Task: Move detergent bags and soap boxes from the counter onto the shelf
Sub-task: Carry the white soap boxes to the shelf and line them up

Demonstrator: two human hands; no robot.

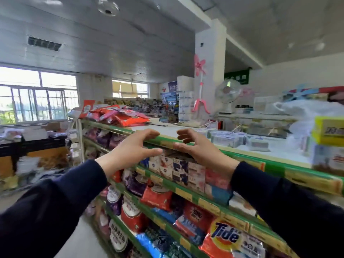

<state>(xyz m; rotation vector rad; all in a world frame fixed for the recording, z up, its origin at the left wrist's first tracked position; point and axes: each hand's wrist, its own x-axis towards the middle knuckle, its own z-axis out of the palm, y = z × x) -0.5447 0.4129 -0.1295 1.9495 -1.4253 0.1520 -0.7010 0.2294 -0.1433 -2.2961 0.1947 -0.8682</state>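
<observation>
The scene is brightly lit by daylight admitted through the barred windows [37, 101] at the left, which are blown out to near white. A pale sheen is cast across the ceiling panels [104, 43]. Straight lines are bent by wide-angle distortion, most strongly at the edges. Motion blur is spread over the whole picture: the yellow box [328, 131] at the right is smeared, and the clutter at the far left is left indistinct. Only faint, soft shadows are seen under the shelf rail [204, 146].

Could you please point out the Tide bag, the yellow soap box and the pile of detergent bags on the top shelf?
Tide bag [228, 236]: head view, on its printed logo.
Yellow soap box [328, 130]: head view, on its front face.
Pile of detergent bags [128, 119]: head view, on a red bag.
</observation>
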